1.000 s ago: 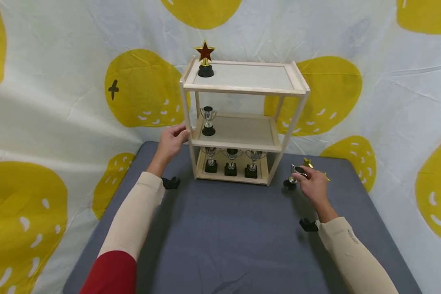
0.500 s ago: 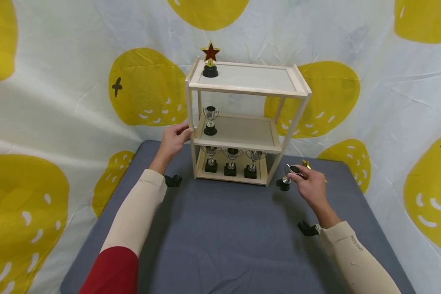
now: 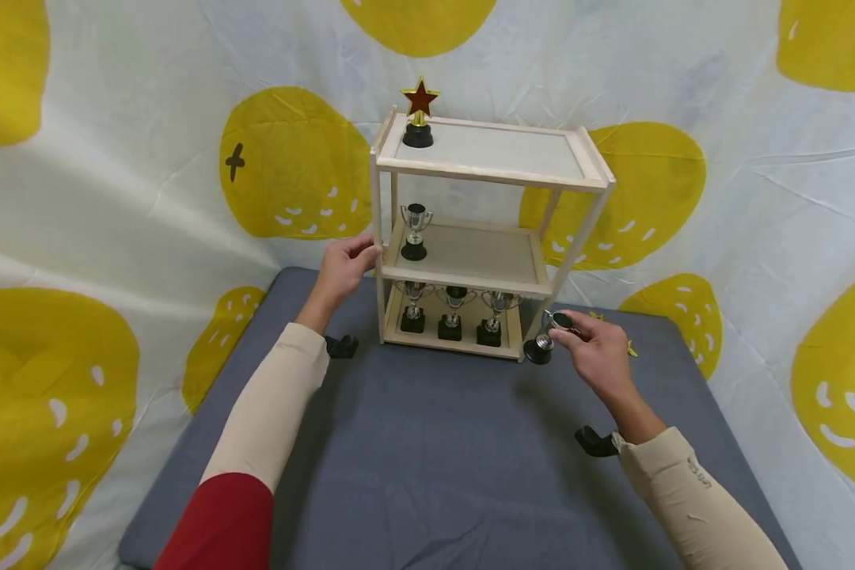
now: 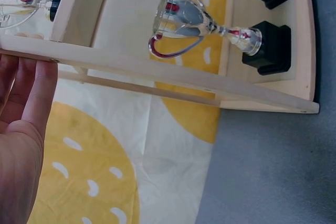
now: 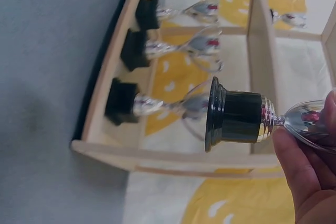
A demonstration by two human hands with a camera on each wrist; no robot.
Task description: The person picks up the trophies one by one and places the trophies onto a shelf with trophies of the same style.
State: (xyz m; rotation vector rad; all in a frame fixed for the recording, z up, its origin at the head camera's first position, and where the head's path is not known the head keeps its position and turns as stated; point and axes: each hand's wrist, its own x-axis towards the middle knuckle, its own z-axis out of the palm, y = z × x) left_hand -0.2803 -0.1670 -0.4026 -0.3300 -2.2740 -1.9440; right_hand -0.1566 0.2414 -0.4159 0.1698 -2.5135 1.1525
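Note:
My right hand point(image 3: 600, 355) holds a silver trophy cup point(image 5: 239, 116) with a round black base by its cup part. The trophy hangs tilted, base down and left, off the table near the right front post of the wooden shelf point(image 3: 484, 176). My left hand point(image 3: 345, 267) grips the left post of this shelf at about middle height, its thumb in front. One silver trophy cup point(image 3: 414, 232) stands at the left of the middle shelf. On the bottom shelf, three silver trophies point(image 3: 452, 313) with square black bases stand in a row. A red-and-gold star trophy point(image 3: 419, 111) occupies the top left.
Behind my right hand, gold star pieces point(image 3: 632, 348) show on the grey-covered table point(image 3: 427, 443), mostly hidden. A cloth with yellow fruit prints point(image 3: 292, 162) hangs around the table. Black wrist-camera mounts point(image 3: 596, 442) stick out below both wrists.
My right hand has carried the trophy up and left, away from the star pieces and towards the shelf. My left hand stays on the post. The head view has shifted slightly.

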